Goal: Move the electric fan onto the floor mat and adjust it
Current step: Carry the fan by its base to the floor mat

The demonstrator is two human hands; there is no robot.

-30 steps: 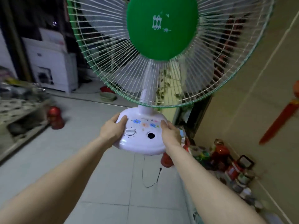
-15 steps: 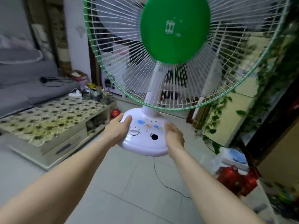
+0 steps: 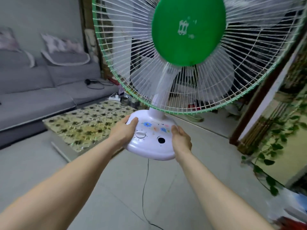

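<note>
The electric fan (image 3: 152, 143) has a white oval base with flower prints, a white neck and a wire cage with a green hub. It hangs in the air in front of me, above the tiled floor. My left hand (image 3: 123, 132) grips the base's left edge, thumb on top. My right hand (image 3: 181, 140) grips the right edge. The fan's black cord (image 3: 144, 188) dangles from the base down to the floor. No floor mat is in view.
A low table with a floral top (image 3: 83, 127) stands left of the fan, and a grey sofa (image 3: 41, 90) runs behind it. A trailing green plant (image 3: 279, 146) and a dark wooden post (image 3: 259, 100) are at the right. Grey tiles (image 3: 166, 188) lie below.
The view has swung left while both hands kept carrying the fan: the red jars and the wall at right have left the frame, and the sofa and low table have come in.
</note>
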